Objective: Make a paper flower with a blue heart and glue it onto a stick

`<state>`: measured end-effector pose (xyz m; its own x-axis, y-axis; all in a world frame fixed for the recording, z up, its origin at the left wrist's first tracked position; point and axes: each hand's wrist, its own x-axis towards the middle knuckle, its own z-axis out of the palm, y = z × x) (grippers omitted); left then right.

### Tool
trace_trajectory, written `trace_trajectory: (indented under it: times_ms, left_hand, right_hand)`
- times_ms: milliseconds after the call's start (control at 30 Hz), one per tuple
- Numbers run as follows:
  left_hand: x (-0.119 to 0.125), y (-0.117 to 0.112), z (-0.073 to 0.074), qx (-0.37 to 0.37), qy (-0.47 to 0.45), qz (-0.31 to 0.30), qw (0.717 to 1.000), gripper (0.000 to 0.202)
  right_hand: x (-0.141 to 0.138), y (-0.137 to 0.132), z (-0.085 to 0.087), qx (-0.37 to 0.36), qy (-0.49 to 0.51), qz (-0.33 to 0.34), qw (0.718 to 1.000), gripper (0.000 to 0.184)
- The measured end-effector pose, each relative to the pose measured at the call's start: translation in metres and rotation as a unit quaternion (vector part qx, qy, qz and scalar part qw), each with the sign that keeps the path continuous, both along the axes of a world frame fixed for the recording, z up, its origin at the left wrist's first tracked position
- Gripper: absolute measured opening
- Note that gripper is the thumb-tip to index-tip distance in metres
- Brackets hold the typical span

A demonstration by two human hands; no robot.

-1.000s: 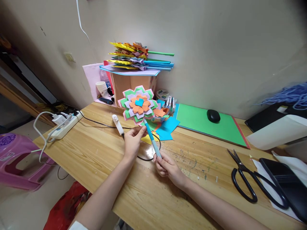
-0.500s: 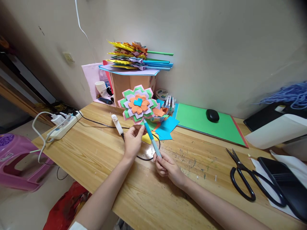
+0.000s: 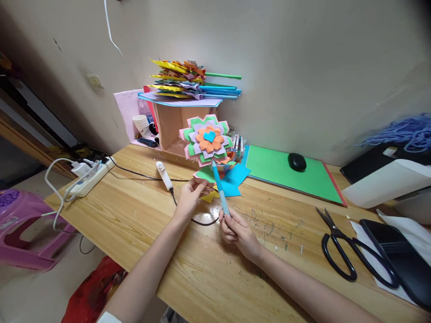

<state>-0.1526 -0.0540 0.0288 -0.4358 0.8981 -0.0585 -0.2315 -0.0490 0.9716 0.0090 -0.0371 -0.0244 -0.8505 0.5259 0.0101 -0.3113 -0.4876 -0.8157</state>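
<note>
A layered paper flower (image 3: 210, 139) in pink, green, lilac and orange, with a blue heart-shaped centre, is held up above the table. Its stem is a rolled blue paper stick (image 3: 220, 190), and my right hand (image 3: 239, 233) is closed around the lower end. Just left of the stem is my left hand (image 3: 193, 195), its fingers stretched out and slightly apart, below the flower and apart from the petals. Behind that hand lie green paper (image 3: 204, 174), blue paper (image 3: 237, 179) and yellow paper (image 3: 209, 197).
More paper flowers (image 3: 178, 80) are stacked on a cardboard box (image 3: 170, 123) at the back. Scissors (image 3: 336, 233) and a phone (image 3: 397, 255) lie on the right. A black mouse (image 3: 296, 162) rests on green board (image 3: 279, 175). A power strip (image 3: 94, 177) sits at the left edge.
My left hand has let go of the flower's lower edge, and its fingers have opened. With the stem in my right hand, the flower has moved to the right and slightly up.
</note>
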Motion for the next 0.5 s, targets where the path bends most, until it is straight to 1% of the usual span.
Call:
trace_trajectory:
  times_ms: [67, 133, 233, 300, 400, 500]
  left_hand:
    - [0.003, -0.002, -0.001, -0.015, 0.037, -0.068, 0.997, 0.027]
    - [0.007, -0.004, -0.004, -0.021, 0.069, -0.121, 0.99, 0.027]
    - [0.013, -0.005, -0.009, -0.026, 0.095, -0.162, 0.982, 0.033]
    - [0.016, -0.005, -0.012, -0.023, 0.116, -0.162, 0.98, 0.03]
    - [0.017, -0.003, -0.013, -0.016, 0.171, -0.135, 0.976, 0.018]
    - [0.015, -0.002, -0.011, -0.01, 0.199, -0.076, 0.977, 0.018]
  right_hand:
    - [-0.001, 0.002, 0.001, 0.0, 0.007, -0.028, 1.0, 0.02]
    - [-0.002, 0.004, 0.002, 0.0, 0.01, -0.052, 0.999, 0.021]
    - [-0.003, 0.005, 0.001, 0.002, 0.0, -0.072, 0.997, 0.021]
    - [-0.003, 0.006, 0.0, 0.009, -0.005, -0.071, 0.997, 0.022]
    - [-0.003, 0.005, 0.0, 0.023, -0.005, -0.067, 0.997, 0.023]
    - [-0.002, 0.004, 0.001, 0.029, -0.005, -0.075, 0.997, 0.023]
